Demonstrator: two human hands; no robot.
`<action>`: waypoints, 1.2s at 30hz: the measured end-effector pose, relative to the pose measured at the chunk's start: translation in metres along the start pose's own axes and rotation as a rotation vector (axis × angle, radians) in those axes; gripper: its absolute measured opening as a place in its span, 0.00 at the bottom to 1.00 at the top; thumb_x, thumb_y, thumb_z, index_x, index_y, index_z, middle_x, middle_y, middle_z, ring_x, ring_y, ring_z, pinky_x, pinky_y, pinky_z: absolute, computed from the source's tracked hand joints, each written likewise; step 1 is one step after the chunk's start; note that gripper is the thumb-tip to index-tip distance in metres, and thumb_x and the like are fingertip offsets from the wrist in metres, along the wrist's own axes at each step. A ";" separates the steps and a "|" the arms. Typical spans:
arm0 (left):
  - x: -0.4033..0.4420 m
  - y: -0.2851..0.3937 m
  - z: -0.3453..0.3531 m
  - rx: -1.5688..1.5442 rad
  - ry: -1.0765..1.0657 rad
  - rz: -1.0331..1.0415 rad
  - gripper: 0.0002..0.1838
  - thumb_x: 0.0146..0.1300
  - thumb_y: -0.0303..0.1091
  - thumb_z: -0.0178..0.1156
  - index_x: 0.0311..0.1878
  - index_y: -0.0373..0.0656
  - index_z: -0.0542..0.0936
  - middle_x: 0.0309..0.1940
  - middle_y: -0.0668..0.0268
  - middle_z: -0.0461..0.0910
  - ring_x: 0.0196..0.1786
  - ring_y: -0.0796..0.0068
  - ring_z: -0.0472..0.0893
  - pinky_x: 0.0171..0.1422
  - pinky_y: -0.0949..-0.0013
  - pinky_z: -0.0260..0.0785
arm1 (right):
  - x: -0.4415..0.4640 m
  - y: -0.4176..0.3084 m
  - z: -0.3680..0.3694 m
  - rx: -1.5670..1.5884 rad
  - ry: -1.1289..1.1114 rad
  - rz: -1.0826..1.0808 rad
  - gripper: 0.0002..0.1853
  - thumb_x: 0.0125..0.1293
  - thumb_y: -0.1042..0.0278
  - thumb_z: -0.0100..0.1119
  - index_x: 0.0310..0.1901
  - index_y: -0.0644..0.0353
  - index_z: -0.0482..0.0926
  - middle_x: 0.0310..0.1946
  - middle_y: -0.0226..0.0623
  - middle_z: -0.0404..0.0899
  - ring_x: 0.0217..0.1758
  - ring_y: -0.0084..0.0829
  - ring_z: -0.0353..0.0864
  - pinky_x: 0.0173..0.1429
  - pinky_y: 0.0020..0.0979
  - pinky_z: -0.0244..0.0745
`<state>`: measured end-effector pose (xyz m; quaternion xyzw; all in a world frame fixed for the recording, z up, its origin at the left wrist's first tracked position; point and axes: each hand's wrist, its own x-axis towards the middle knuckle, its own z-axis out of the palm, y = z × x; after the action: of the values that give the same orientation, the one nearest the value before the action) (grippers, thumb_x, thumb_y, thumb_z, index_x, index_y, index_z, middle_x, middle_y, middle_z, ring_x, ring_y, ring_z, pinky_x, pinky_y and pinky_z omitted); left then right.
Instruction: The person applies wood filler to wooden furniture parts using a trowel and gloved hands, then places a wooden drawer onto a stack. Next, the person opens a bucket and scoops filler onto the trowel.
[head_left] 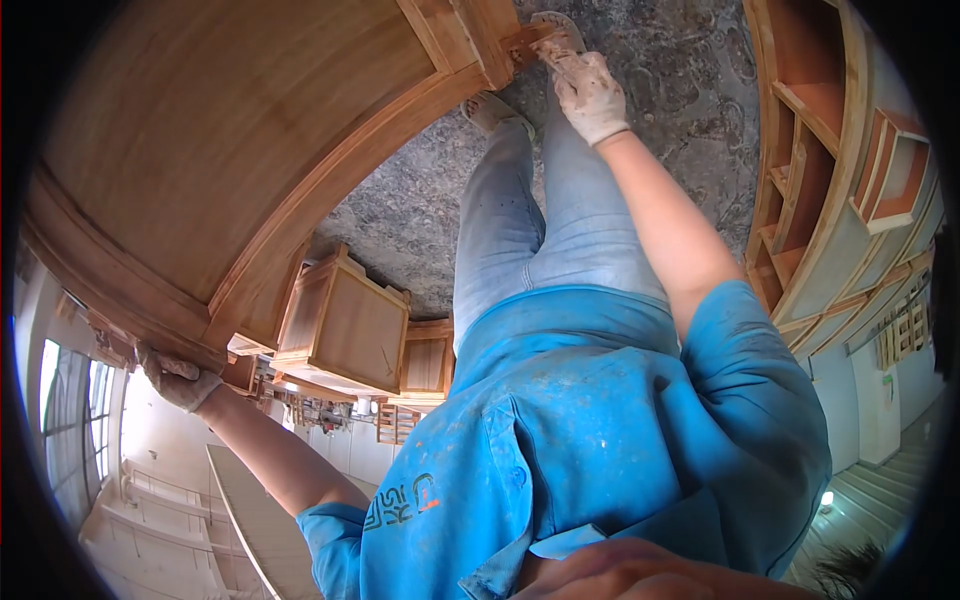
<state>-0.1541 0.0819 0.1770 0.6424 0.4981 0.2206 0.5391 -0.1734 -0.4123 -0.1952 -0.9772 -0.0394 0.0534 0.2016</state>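
Note:
My right hand [592, 98], in a dirty whitish glove, is closed near the corner of a large wooden piece with a framed panel [230, 130]. Something reddish-brown shows at its fingertips, too unclear to name. At the far left, my left hand [180, 382], in a stained glove, has its fingers curled round the lower edge of that same wooden piece. The panel has raised, moulded borders and fills the upper left.
Mottled grey floor [680, 130] lies around my shoes and jeans. Wooden cabinets [345, 325] stand beyond the panel. Open wooden shelving [815, 140] curves along the right, with a small box-like frame [893, 170] beside it. Windows [75, 400] show at lower left.

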 end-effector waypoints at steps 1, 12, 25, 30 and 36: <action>0.003 0.000 -0.003 0.001 -0.002 -0.003 0.17 0.63 0.42 0.58 0.51 0.45 0.81 0.27 0.73 0.81 0.43 0.82 0.79 0.62 0.66 0.67 | 0.003 0.004 -0.007 0.051 -0.053 -0.038 0.23 0.58 0.66 0.55 0.57 0.40 0.77 0.55 0.24 0.78 0.45 0.32 0.77 0.46 0.29 0.76; 0.014 0.000 -0.026 0.091 -0.133 0.125 0.26 0.55 0.41 0.62 0.57 0.41 0.76 0.38 0.68 0.80 0.49 0.74 0.78 0.65 0.65 0.65 | 0.057 0.048 0.007 0.026 -0.294 -0.487 0.17 0.65 0.65 0.48 0.53 0.48 0.79 0.56 0.28 0.77 0.52 0.34 0.78 0.56 0.30 0.74; 0.037 -0.006 -0.052 0.314 -0.223 0.411 0.30 0.52 0.38 0.63 0.60 0.39 0.73 0.44 0.65 0.79 0.49 0.70 0.78 0.64 0.66 0.65 | 0.049 0.052 -0.026 -0.195 -0.240 -0.481 0.24 0.59 0.68 0.51 0.56 0.32 0.76 0.49 0.27 0.75 0.48 0.32 0.77 0.50 0.30 0.75; 0.028 -0.007 -0.043 0.257 -0.221 0.366 0.28 0.53 0.36 0.62 0.58 0.38 0.74 0.43 0.65 0.80 0.47 0.72 0.78 0.61 0.68 0.65 | 0.012 0.061 -0.026 0.025 -0.360 -0.104 0.20 0.63 0.64 0.52 0.57 0.39 0.76 0.54 0.29 0.74 0.47 0.34 0.77 0.54 0.31 0.74; 0.018 -0.011 -0.028 0.156 -0.229 0.350 0.25 0.54 0.35 0.61 0.57 0.38 0.75 0.43 0.65 0.80 0.46 0.73 0.78 0.58 0.71 0.65 | -0.015 0.027 -0.009 0.433 -0.239 -0.027 0.23 0.65 0.64 0.51 0.62 0.50 0.73 0.57 0.30 0.77 0.53 0.33 0.77 0.56 0.28 0.72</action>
<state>-0.1744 0.1102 0.1719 0.7798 0.3300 0.1970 0.4942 -0.1858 -0.4418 -0.1963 -0.8973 -0.0636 0.1731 0.4010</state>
